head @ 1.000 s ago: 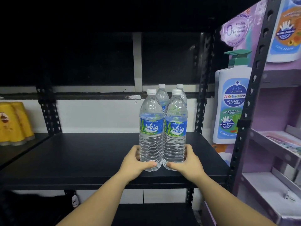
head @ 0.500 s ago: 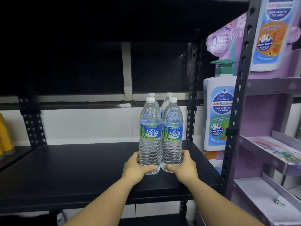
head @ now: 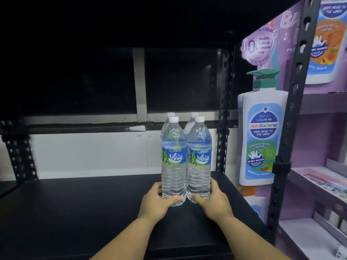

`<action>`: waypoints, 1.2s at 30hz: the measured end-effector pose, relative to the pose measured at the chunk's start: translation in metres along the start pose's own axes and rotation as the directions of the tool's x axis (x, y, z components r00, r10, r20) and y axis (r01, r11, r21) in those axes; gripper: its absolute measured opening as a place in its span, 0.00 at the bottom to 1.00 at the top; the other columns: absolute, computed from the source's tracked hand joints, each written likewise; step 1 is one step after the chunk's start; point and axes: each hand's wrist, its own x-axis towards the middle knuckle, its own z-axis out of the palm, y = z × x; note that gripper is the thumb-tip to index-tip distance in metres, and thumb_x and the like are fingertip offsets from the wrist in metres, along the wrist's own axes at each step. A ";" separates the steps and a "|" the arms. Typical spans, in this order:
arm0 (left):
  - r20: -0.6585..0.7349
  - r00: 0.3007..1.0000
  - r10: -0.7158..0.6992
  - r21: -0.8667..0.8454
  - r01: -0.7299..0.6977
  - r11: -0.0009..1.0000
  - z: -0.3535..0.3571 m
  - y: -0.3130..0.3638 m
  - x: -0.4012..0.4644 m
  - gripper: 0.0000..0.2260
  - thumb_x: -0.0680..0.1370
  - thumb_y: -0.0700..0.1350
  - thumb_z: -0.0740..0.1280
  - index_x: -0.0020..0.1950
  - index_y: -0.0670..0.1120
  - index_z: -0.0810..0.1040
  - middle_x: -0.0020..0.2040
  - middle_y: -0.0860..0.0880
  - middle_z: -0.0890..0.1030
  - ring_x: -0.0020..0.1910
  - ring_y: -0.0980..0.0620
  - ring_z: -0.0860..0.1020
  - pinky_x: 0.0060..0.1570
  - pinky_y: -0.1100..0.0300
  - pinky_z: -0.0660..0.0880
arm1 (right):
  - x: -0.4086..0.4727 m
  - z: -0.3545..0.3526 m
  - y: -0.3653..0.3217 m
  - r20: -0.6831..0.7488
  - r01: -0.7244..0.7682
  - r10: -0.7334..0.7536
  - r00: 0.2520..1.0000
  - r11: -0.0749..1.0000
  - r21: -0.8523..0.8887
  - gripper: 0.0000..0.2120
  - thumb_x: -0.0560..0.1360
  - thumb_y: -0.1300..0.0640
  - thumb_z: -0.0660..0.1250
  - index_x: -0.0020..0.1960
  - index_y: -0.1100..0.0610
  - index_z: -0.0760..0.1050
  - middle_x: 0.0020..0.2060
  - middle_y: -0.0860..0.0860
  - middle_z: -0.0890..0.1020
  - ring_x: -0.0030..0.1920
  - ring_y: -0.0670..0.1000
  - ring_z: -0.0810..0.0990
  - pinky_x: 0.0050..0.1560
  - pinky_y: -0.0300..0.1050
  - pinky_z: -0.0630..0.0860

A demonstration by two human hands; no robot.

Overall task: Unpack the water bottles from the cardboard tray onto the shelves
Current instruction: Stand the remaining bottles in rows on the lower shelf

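The shelf (head: 78,212) fades into dark at left. The left hand (head: 156,200) cups the left front bottle (head: 173,160), the right hand (head: 214,200) the right front bottle (head: 199,158); both stand upright, mostly hiding two rear bottles (head: 193,115). Rightward, a display (head: 262,128) is partly cut off.
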 end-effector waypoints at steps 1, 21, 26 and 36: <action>-0.012 1.000 0.005 0.005 -0.005 1.000 0.001 -0.001 0.001 0.33 0.60 0.63 0.83 0.62 0.59 0.79 0.53 0.60 0.85 0.46 0.65 0.84 0.53 0.60 0.81 | 0.001 0.001 0.000 0.006 0.007 -0.007 1.000 0.999 -0.038 0.39 0.64 0.33 0.72 0.72 0.30 0.60 0.54 0.37 0.84 0.59 0.49 0.81 0.64 0.55 0.75; -0.080 0.995 0.059 -0.066 -0.064 0.996 0.006 -0.009 0.007 0.27 0.71 0.49 0.82 0.66 0.60 0.75 0.55 0.60 0.84 0.47 0.63 0.84 0.48 0.68 0.77 | 0.006 0.009 0.003 -0.082 0.024 -0.031 0.996 0.996 -0.081 0.28 0.71 0.39 0.73 0.65 0.34 0.63 0.59 0.38 0.82 0.58 0.50 0.81 0.62 0.59 0.75; -0.069 0.995 0.066 -0.059 -0.070 0.996 0.005 -0.008 0.007 0.28 0.72 0.50 0.81 0.70 0.60 0.76 0.53 0.62 0.84 0.49 0.62 0.84 0.49 0.66 0.76 | 0.005 0.008 0.002 -0.082 0.016 -0.024 0.996 0.996 -0.090 0.29 0.71 0.38 0.74 0.66 0.34 0.63 0.59 0.40 0.82 0.58 0.51 0.82 0.63 0.59 0.75; -0.031 0.991 0.128 0.087 -0.125 0.988 0.002 -0.008 0.007 0.30 0.75 0.54 0.77 0.73 0.72 0.70 0.57 0.55 0.79 0.50 0.61 0.82 0.59 0.58 0.79 | 0.004 0.007 -0.002 -0.091 0.011 -0.016 0.996 0.998 -0.056 0.34 0.64 0.34 0.74 0.67 0.36 0.67 0.56 0.42 0.81 0.57 0.50 0.80 0.63 0.59 0.77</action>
